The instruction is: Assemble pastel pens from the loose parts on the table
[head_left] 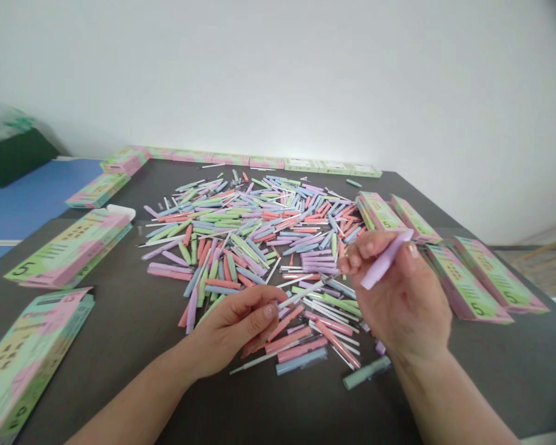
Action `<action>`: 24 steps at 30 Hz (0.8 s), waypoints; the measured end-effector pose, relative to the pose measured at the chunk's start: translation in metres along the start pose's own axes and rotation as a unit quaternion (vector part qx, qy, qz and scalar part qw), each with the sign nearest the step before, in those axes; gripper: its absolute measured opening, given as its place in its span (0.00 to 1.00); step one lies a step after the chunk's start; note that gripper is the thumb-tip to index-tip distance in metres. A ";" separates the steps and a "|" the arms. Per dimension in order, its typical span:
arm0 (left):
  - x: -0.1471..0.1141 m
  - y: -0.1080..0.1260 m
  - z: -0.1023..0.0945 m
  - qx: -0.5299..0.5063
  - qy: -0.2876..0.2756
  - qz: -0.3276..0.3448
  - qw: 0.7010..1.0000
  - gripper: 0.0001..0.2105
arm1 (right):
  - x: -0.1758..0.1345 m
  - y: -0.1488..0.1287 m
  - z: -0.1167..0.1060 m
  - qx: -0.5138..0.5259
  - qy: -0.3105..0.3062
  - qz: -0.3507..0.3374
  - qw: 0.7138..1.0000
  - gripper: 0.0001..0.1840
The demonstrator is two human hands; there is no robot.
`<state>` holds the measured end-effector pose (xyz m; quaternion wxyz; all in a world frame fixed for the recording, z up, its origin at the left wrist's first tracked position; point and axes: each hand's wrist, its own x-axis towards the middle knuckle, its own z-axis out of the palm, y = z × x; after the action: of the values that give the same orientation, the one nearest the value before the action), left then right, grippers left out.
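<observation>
My left hand (245,318) pinches a thin white stick (303,293) whose far end, clear-looking, points up and right towards my other hand. A purple tapered tube (385,261), like a pen cap or barrel, is held between the thumb and fingers of my right hand (401,290), palm up. The stick and the tube are apart. Under and beyond both hands spreads a loose pile of pastel tubes (222,216) in green, pink, blue and purple, mixed with white sticks. A grey-green tube (367,373) with a clear end lies below my right hand.
Printed pastel boxes (69,247) line the left side of the dark table (241,411). Several more boxes (467,284) lie at the right, and a row of boxes (231,159) runs along the back by the white wall. A dark green bin (16,157) stands on a blue surface at far left.
</observation>
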<state>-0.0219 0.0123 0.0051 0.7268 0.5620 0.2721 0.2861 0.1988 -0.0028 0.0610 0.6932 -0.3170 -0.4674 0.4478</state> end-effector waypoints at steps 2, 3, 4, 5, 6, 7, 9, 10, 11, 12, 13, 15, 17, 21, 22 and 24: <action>0.000 0.000 0.000 -0.002 -0.004 -0.002 1.000 0.16 | -0.002 -0.002 0.000 -0.020 0.024 -0.014 0.999 0.11; 0.000 0.000 0.001 -0.002 -0.006 -0.003 1.000 0.16 | -0.002 -0.003 0.000 -0.030 0.032 -0.015 0.999 0.10; 0.000 0.001 0.001 -0.002 -0.008 -0.003 1.000 0.16 | -0.003 -0.003 -0.001 -0.038 0.036 -0.014 0.999 0.10; 0.000 0.001 0.001 -0.003 -0.008 -0.002 1.000 0.16 | -0.003 -0.004 -0.001 -0.044 0.036 -0.012 0.998 0.10; 0.000 0.001 0.001 -0.002 -0.008 -0.002 1.000 0.16 | -0.004 -0.003 -0.001 -0.049 0.034 -0.013 0.998 0.10; 0.000 0.001 0.001 -0.002 -0.007 0.000 1.000 0.16 | -0.004 -0.003 -0.002 -0.053 0.031 -0.015 0.998 0.09; 0.000 0.001 0.001 -0.004 -0.005 0.004 1.000 0.16 | -0.004 -0.001 -0.002 -0.054 0.021 -0.021 0.998 0.10; 0.001 0.001 0.001 -0.005 -0.005 0.005 1.000 0.16 | -0.004 0.000 -0.002 -0.050 0.014 -0.024 0.998 0.10; 0.001 0.001 0.001 -0.005 -0.004 0.004 1.000 0.16 | -0.004 0.001 -0.003 -0.047 0.008 -0.027 0.999 0.10; 0.001 0.001 0.001 -0.005 -0.004 0.004 1.000 0.16 | -0.005 0.001 -0.003 -0.044 0.001 -0.028 0.999 0.10; 0.001 0.001 0.001 -0.005 -0.004 0.002 1.000 0.16 | -0.005 0.002 -0.002 -0.043 -0.004 -0.030 0.999 0.10; 0.001 0.001 0.001 -0.004 -0.003 -0.004 1.000 0.17 | -0.005 0.003 -0.002 -0.045 -0.016 -0.035 0.998 0.11; 0.000 0.001 0.001 -0.001 -0.002 -0.007 1.000 0.17 | -0.005 0.003 -0.001 -0.040 -0.025 -0.039 0.998 0.12; 0.000 0.002 0.001 0.016 0.005 -0.014 1.000 0.18 | -0.007 0.005 -0.001 -0.032 -0.048 -0.038 0.998 0.12; 0.000 0.003 0.001 0.022 0.005 -0.013 1.000 0.17 | -0.008 0.006 -0.002 -0.039 -0.055 -0.035 0.997 0.11; 0.000 0.004 0.001 0.033 0.002 -0.010 0.999 0.17 | -0.010 0.009 -0.005 -0.066 -0.069 -0.023 0.995 0.11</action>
<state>-0.0212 0.0126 0.0087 0.7102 0.5824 0.2883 0.2706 0.1994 -0.0080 0.0478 0.6470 -0.3198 -0.5494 0.4210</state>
